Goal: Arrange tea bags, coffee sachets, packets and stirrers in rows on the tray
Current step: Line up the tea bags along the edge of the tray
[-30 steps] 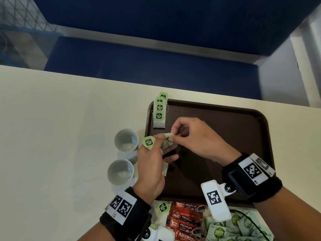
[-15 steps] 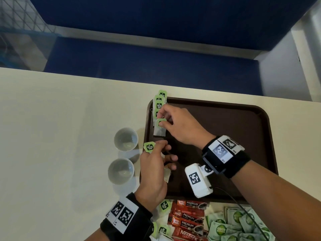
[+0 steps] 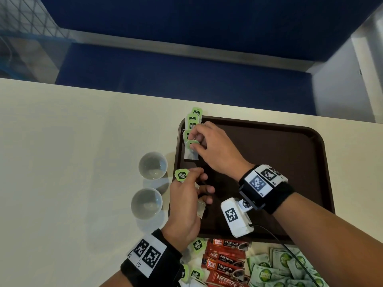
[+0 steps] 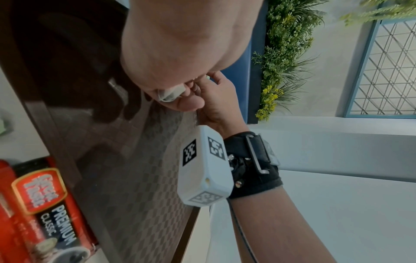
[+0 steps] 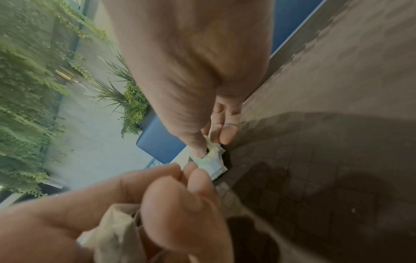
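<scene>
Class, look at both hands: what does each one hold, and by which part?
The right hand pinches a tea bag at its green tag end, on the tray. The left hand grips another tea bag, its tag at the fingertips.

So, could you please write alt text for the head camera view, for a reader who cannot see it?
Seen from above, the right hand sets a tea bag at the near end of a row of tea bags along the left edge of a brown tray, while the left hand holds more tea bags. Two white cups stand left of the tray; red coffee sachets lie nearer.
</scene>
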`<move>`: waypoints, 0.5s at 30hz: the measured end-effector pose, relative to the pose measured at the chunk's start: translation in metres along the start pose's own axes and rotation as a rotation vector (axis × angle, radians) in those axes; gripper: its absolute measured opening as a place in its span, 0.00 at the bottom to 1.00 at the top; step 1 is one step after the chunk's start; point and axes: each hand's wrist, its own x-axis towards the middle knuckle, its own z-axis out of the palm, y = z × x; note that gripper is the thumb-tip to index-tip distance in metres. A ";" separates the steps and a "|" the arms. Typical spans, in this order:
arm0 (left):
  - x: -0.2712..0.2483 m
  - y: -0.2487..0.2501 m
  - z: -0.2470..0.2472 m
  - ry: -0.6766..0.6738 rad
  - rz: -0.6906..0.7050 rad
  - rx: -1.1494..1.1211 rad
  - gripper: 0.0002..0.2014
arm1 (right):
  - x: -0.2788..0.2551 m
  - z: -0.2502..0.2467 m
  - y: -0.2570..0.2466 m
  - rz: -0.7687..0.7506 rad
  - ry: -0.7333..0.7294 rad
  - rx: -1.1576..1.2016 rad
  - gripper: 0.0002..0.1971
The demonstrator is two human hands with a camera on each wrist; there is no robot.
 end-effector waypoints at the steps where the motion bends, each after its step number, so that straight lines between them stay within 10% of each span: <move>1: 0.000 0.000 0.000 -0.004 -0.001 0.001 0.03 | 0.000 0.000 0.000 -0.006 0.002 0.001 0.05; 11: 0.004 -0.002 -0.003 -0.048 0.018 0.099 0.05 | -0.011 -0.011 -0.003 0.036 0.149 0.101 0.06; 15: 0.005 -0.001 -0.004 -0.118 0.053 0.239 0.06 | -0.030 -0.034 -0.012 0.132 -0.197 0.318 0.09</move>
